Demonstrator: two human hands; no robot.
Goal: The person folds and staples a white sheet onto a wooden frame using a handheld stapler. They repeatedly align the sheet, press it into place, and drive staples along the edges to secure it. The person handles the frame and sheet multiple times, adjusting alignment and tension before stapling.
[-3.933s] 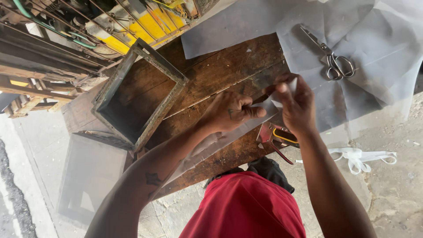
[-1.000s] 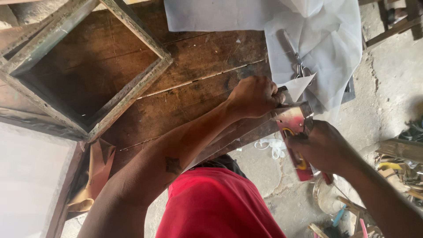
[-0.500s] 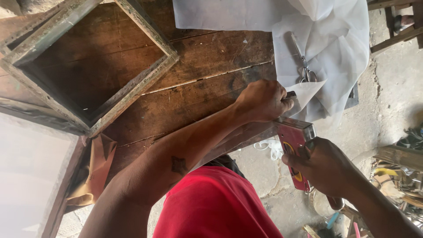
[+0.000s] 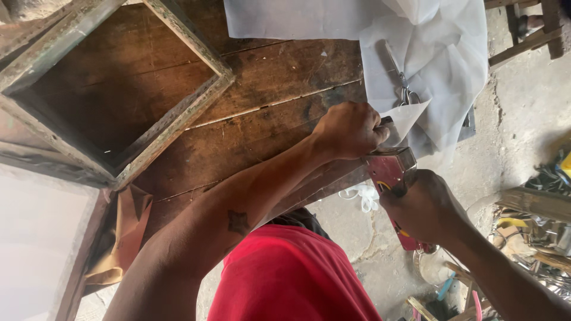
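Stapler [image 4: 389, 169] (red) gripped by right hand [image 4: 425, 205]; left hand [image 4: 348, 128] pinching mesh [image 4: 410, 116].

Square wooden frame [image 4: 113, 89] lying on the plank counter [image 4: 262, 125]; scissors [image 4: 401, 83] upon white sheeting [image 4: 452, 53]; brown paper [image 4: 122, 238] hanging at the counter's edge.

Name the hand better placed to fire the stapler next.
Right. The right hand already grips the red metal staple gun; the left hand is busy pinching the white mesh fabric.
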